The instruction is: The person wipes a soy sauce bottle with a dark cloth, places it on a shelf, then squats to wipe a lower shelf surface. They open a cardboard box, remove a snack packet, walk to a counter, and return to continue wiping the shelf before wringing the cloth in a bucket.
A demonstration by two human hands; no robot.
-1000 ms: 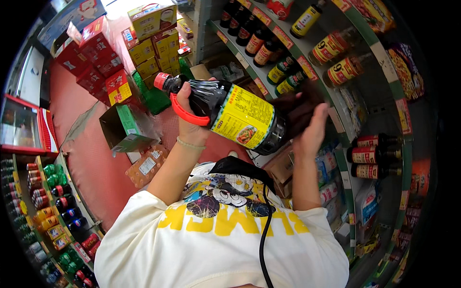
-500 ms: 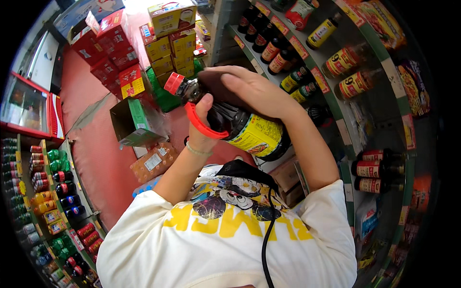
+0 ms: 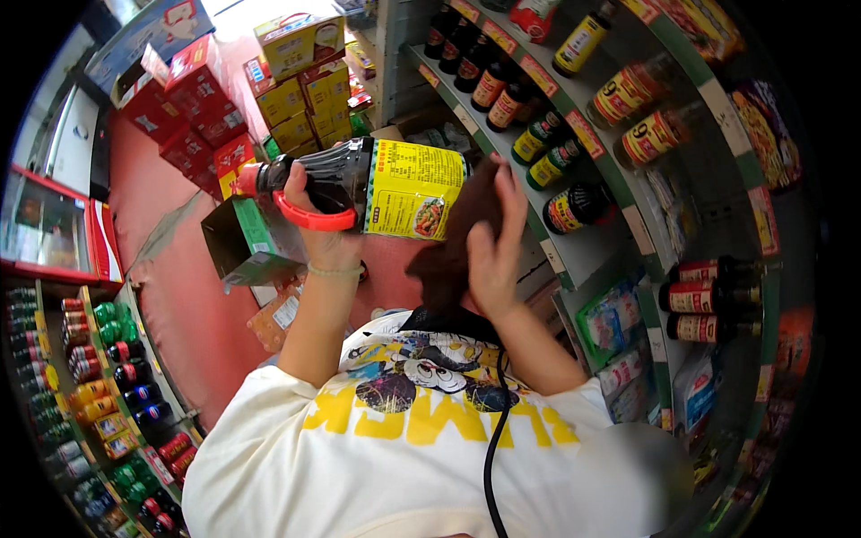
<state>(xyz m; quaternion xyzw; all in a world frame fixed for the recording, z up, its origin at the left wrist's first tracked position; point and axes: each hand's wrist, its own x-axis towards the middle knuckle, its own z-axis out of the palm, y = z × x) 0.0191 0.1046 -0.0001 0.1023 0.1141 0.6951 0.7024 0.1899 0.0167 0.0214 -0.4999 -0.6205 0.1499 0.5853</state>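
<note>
I hold a large dark sauce bottle (image 3: 395, 184) sideways in front of me; it has a red cap, a red loop handle and a yellow label. My left hand (image 3: 318, 229) grips it at the neck, fingers through the handle. My right hand (image 3: 493, 251) presses a dark brown cloth (image 3: 444, 269) against the bottle's base end, fingers stretched up along it. The cloth hangs down below the bottle and hides part of my right palm.
Shelves (image 3: 574, 255) on the right carry several dark sauce bottles (image 3: 489, 85). Stacked red and yellow cartons (image 3: 296, 90) stand behind. An open green box (image 3: 242, 242) sits on the red floor. A low rack of bottles (image 3: 108, 377) runs along the lower left.
The bottle has swung from tilted to nearly level, label facing me. My right hand slid off the top of the bottle to its base end with the cloth.
</note>
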